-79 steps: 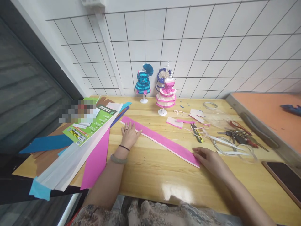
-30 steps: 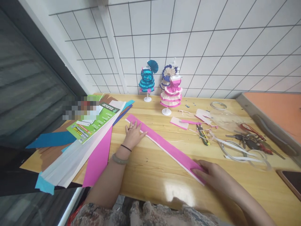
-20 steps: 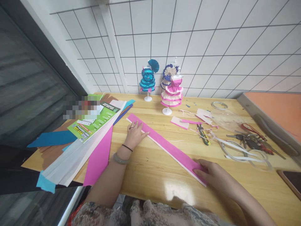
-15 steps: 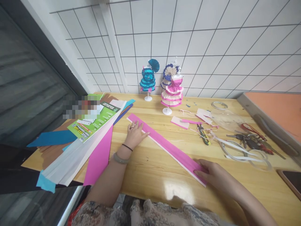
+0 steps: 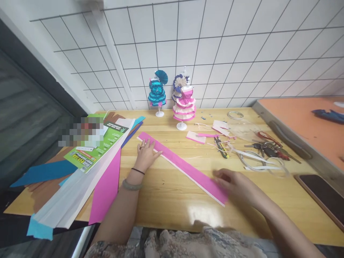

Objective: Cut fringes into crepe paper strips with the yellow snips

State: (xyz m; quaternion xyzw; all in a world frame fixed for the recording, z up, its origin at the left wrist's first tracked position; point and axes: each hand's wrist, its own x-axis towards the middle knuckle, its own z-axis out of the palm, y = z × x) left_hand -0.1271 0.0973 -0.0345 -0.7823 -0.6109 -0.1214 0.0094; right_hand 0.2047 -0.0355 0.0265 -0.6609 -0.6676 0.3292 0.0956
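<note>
A long pink paper strip (image 5: 185, 166) with a white lower edge lies slanting across the wooden table. My left hand (image 5: 146, 154) rests flat on its far left end, fingers spread. At the near right end, my right hand (image 5: 231, 181) is just over or beside the strip's edge, slightly blurred. Its fingers are loosely curled, with a gap to the thumb and nothing visible between them. Whether they touch the paper I cannot tell.
Paper sheets and a green booklet (image 5: 98, 147) pile up at left. Miniature dress stands, one with a pink dress (image 5: 185, 107), line the back wall. Thread snips (image 5: 220, 147), paper scraps, keys (image 5: 266, 148) and ribbon rings lie at right, near a phone (image 5: 321, 197).
My right hand has loosened from the strip's near end and shifted a little up along its edge. My left hand still presses the far end. The view has turned slightly right.
</note>
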